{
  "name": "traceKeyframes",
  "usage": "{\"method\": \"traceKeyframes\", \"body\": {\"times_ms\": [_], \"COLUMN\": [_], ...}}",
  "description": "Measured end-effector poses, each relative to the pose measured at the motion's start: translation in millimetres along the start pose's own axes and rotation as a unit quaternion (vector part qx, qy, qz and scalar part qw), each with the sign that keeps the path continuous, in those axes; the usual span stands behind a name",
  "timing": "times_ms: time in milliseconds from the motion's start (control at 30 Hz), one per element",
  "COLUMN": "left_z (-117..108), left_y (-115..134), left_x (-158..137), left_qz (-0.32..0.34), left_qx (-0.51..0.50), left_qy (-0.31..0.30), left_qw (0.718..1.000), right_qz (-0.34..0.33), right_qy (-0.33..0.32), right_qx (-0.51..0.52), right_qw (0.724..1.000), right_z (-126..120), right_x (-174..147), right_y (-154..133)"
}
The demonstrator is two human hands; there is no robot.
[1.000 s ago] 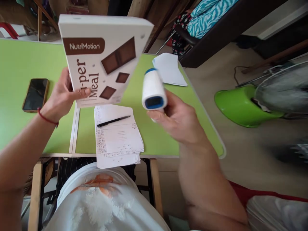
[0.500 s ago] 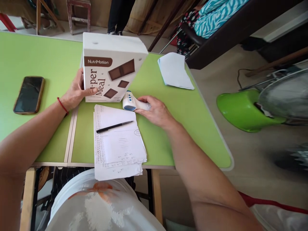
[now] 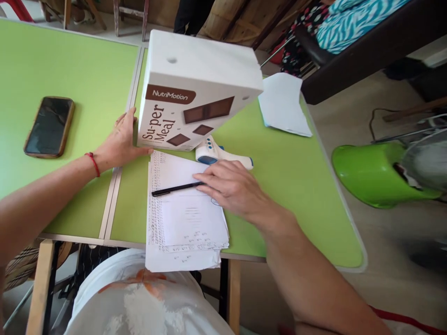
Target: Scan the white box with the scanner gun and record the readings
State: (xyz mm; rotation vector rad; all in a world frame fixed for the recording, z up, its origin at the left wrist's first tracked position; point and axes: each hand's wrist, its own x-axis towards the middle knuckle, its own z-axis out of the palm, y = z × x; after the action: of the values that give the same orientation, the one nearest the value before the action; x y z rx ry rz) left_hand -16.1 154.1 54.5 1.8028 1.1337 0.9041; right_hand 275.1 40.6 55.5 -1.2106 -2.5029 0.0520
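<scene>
A white NutriMotion box with brown chocolate pictures stands upright on the green table. My left hand is open beside the box's lower left corner, fingers and thumb spread, the thumb just below its bottom edge. Over a stack of paper sheets with handwriting, my right hand has its fingertips closed on the right end of a black pen. The pen lies along the top sheet. A white infrared thermometer with blue buttons rests against the box's lower right, just behind my right hand.
A phone in a brown case lies on the left of the green table. Folded white paper sits at the far right edge. A green bin stands on the floor to the right. People are partly visible beyond the table.
My right hand has let go of the thermometer and come to the pen. My left hand has loosened from the box's front and opened. The view has shifted, and the box appears larger.
</scene>
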Motion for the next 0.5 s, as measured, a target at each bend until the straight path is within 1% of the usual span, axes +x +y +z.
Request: {"method": "traceKeyframes", "body": {"times_ms": [33, 67, 100, 133, 200, 233, 300, 333, 367, 433, 500], "left_z": [1.6, 3.2, 4.8, 6.1, 7.6, 8.0, 8.6, 9.0, 9.6, 11.2, 12.8], "left_y": [2.0, 4.4, 7.1, 9.8, 14.4, 16.1, 17.9, 17.9, 17.6, 16.3, 15.1], "left_x": [-5.0, -9.8, -14.0, -17.5, -22.1, -23.4, -24.5, -24.7, -24.9, -25.3, -25.9], "left_qz": [-0.009, -0.02, -0.032, -0.04, -0.045, -0.045, -0.04, -0.036, -0.031, -0.021, -0.018], "left_qx": [0.077, 0.152, 0.213, 0.249, 0.292, 0.305, 0.323, 0.329, 0.332, 0.336, 0.339], "left_qy": [-0.016, -0.042, -0.065, -0.078, -0.095, -0.101, -0.108, -0.107, -0.103, -0.092, -0.084], "left_qw": [0.997, 0.987, 0.974, 0.965, 0.951, 0.946, 0.939, 0.938, 0.937, 0.937, 0.937], "right_qz": [-0.018, -0.031, -0.041, -0.046, -0.041, -0.026, 0.035, 0.076, 0.119, 0.194, 0.241], "right_qy": [-0.005, -0.002, 0.007, 0.024, 0.087, 0.134, 0.233, 0.263, 0.273, 0.238, 0.196], "right_qx": [-0.023, -0.044, -0.059, -0.065, -0.04, -0.007, 0.091, 0.152, 0.211, 0.313, 0.375], "right_qw": [1.0, 0.999, 0.997, 0.997, 0.995, 0.991, 0.968, 0.95, 0.931, 0.899, 0.874], "right_z": [1.3, 2.1, 2.0, 1.1, -2.8, -4.9, -7.2, -6.4, -3.9, 6.0, 20.4], "right_x": [1.5, 3.1, 4.7, 6.5, 11.4, 14.9, 24.6, 30.6, 37.1, 49.6, 58.8], "right_y": [-4.7, -7.7, -9.1, -9.6, -10.6, -12.5, -20.3, -25.8, -31.5, -41.4, -46.5]}}
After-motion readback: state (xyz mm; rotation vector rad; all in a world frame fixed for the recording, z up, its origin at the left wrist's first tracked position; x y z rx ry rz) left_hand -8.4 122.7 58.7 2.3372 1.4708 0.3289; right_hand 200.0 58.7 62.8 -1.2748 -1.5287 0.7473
